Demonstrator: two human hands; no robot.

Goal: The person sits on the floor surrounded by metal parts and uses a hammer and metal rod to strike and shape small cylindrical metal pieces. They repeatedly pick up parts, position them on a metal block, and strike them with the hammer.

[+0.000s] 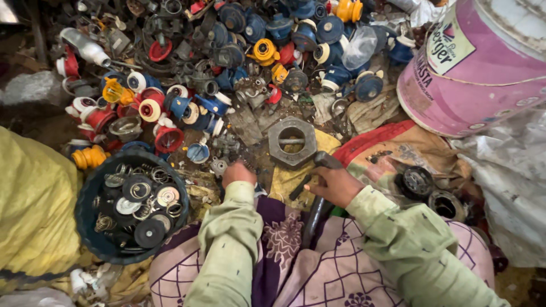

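Observation:
My left hand (238,172) is closed into a fist low among small metal scraps, just in front of a big grey hexagonal nut (292,141); what it holds is hidden. My right hand (335,185) grips the dark handle of a hammer (316,207), whose head sits beside the nut's right edge. Both arms wear pale green sleeves over a patterned purple and cream cloth on my lap.
A heap of red, blue, yellow and white plastic and metal valve parts (227,62) fills the ground ahead. A dark round tub (85,227) of washers, rings and springs stands at left. A pink bucket (472,68) lies at right, round metal parts (418,182) beside it.

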